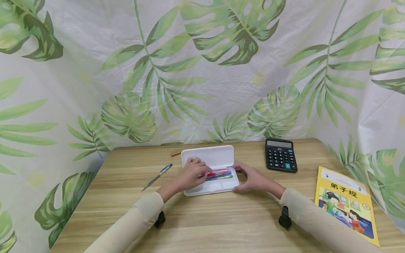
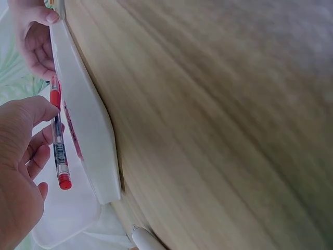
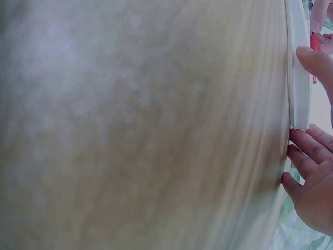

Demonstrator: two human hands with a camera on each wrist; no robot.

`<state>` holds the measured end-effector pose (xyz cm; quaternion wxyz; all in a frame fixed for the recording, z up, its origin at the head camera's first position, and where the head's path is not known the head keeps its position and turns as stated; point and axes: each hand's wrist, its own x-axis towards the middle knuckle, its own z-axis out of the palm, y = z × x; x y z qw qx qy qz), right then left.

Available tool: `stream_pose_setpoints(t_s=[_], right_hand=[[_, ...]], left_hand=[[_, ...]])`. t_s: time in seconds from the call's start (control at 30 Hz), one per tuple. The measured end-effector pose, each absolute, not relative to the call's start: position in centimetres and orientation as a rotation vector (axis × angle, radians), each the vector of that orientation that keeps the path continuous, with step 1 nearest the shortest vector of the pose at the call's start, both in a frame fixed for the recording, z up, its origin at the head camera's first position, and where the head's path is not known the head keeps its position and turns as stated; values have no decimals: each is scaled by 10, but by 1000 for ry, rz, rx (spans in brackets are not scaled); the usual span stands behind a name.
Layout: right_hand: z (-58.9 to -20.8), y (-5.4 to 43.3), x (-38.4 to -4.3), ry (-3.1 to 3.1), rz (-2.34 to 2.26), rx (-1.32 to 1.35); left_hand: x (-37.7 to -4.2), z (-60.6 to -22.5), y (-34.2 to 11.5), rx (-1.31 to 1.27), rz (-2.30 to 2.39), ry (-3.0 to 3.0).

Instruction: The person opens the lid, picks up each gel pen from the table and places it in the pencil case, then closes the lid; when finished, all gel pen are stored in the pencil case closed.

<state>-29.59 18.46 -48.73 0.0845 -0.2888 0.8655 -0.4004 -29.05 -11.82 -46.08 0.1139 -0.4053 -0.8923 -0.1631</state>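
Red-ended, clear plastic pen (image 2: 60,151): pinched in the left hand's (image 1: 193,173) fingers; a slack pinch could let it slip askew. White, smooth, rectangular plastic case (image 1: 212,192), lid raised: below those fingers, its end held between right hand's (image 1: 254,178) thumb and fingers; a knock could skid it. Slim green pen (image 1: 223,177): inside, beside left fingers. Blue-ended, clear pen (image 1: 157,176): wood-grained worktop (image 1: 221,225), left of them. Black, blocky calculator (image 1: 281,155): beyond right fingers.

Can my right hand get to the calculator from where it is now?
Probably yes: the calculator lies beyond the right hand, with nothing visible standing between them, though the hand would likely have to leave the white case.
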Motion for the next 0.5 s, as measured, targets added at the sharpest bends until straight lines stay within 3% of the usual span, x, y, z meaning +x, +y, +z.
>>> stream_pose_setpoints(t_s=[0.5], right_hand=[[-488, 185, -297, 2577, -1202, -865]], left_hand=[[-292, -463, -109, -1181, -462, -2633]])
